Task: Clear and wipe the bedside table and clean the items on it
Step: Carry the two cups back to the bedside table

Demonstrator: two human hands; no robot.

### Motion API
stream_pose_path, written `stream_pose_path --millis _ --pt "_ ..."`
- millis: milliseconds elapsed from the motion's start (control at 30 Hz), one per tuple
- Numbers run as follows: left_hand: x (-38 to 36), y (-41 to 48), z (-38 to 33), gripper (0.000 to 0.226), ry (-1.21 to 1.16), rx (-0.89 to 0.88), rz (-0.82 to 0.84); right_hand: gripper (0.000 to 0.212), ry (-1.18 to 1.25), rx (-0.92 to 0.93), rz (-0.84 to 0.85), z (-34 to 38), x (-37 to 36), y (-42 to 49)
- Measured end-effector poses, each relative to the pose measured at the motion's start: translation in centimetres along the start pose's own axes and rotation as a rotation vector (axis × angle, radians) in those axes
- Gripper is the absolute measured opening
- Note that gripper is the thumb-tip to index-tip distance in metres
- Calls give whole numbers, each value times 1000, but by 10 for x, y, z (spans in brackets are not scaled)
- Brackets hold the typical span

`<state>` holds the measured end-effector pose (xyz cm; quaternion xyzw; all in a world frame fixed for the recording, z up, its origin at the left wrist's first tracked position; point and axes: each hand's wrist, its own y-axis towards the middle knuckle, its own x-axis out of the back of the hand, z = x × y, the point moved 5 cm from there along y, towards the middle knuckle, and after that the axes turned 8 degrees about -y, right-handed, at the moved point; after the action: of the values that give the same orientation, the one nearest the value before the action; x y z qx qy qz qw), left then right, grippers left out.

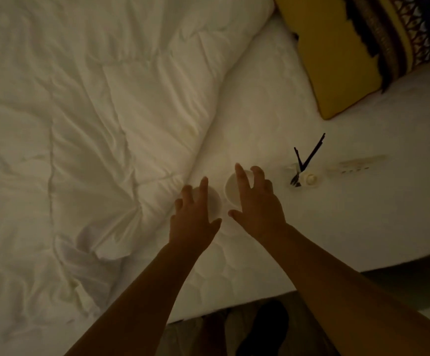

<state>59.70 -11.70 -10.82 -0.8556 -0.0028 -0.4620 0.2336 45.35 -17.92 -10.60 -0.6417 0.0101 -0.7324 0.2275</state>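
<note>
Two white cups stand side by side on the bare mattress [247,124], near the duvet's edge. My left hand [193,222] hovers over the left cup [212,201], fingers spread and straight. Over the right cup [232,188] is my right hand [257,209], its fingers reaching across the rim and its thumb at the near side. Neither hand has clearly closed on a cup; I cannot tell whether they touch. To the right lie two black forks [303,160] with a small white round item [310,179] and a flat white remote-like object [357,164].
A rumpled white duvet [80,124] covers the left of the bed. A yellow pillow [337,60] and a patterned blanket [401,29] lie at the top right. The mattress edge runs along the lower right, with dark floor [401,283] beyond.
</note>
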Motion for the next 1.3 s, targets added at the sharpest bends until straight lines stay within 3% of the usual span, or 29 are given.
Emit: stream_pose_path --millis 200,300,400,567,667,833,1100,1300 --pt "3 -3 -3 99 -52 28 17 101 159 -55 -64 -13 2 -22" --pt "5 -15 -26 99 -5 -54 83 100 227 -84 -68 -35 7 -63" --pt "-7 -32 -61 102 62 -146 178 100 317 -233 -70 -74 10 -109" --pt "-59 -60 -156 99 110 -371 345 99 513 -544 -148 -174 15 -189" --pt "-107 -84 -238 103 124 -529 444 98 580 -703 -284 -243 21 -244" --pt "-179 -118 -344 113 110 -689 545 98 538 -880 -445 -333 34 -308" --pt "-302 -173 -499 103 278 -991 597 99 488 -1187 -559 -473 17 -425" --pt "-377 -198 -566 96 320 -1088 617 97 512 -1322 -582 -547 0 -461"
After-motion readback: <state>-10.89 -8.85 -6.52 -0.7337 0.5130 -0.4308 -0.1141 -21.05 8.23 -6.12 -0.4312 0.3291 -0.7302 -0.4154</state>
